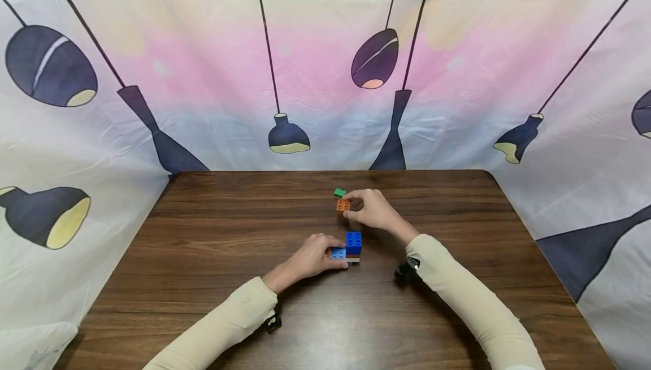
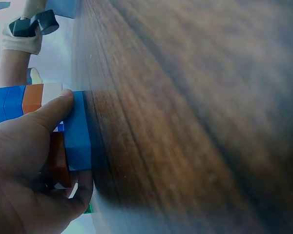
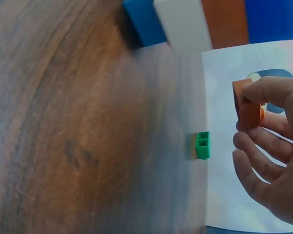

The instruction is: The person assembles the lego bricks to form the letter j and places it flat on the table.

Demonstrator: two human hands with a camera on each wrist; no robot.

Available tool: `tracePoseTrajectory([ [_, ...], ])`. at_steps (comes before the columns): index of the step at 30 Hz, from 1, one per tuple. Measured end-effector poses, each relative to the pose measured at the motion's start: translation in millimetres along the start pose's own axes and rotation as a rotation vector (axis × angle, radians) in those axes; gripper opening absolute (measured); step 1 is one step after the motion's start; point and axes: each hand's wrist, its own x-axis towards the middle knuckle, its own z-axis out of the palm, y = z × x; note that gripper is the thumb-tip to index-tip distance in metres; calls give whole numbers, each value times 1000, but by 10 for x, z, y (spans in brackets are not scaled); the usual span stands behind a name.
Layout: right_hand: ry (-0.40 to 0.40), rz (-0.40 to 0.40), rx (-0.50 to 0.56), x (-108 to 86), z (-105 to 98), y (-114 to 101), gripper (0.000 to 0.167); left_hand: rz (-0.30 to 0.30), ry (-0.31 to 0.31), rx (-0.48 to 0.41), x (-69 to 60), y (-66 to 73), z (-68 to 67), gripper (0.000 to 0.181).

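Observation:
My left hand [image 1: 311, 253] grips the low end of a built block of toy bricks [image 1: 353, 248] on the table, thumb on the near side. A blue brick [image 1: 354, 240] tops the block's right end, over brown-orange and white layers; light blue studs show between the left fingers. In the left wrist view a blue brick [image 2: 78, 139] forms the bottom. Farther back, my right hand [image 1: 375, 209] pinches an orange brick [image 1: 343, 205] between thumb and fingers, held above the table in the right wrist view. Just behind it lies a small green brick [image 1: 339, 192].
The brown wooden table [image 1: 229, 217] has its far edge against a hanging cloth [image 1: 325, 65] printed with lamps. Each wrist carries a small black camera, such as the right camera [image 1: 405, 271].

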Motion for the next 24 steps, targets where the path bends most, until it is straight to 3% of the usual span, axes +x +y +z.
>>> tracePoseTrajectory([
  [10, 3, -23, 1, -144, -122, -121, 41, 1, -3, 1, -8, -6, -5, 45],
  [24, 55, -125, -7, -411, -250, -307, 40, 26, 15, 10, -2, -8, -3, 43],
])
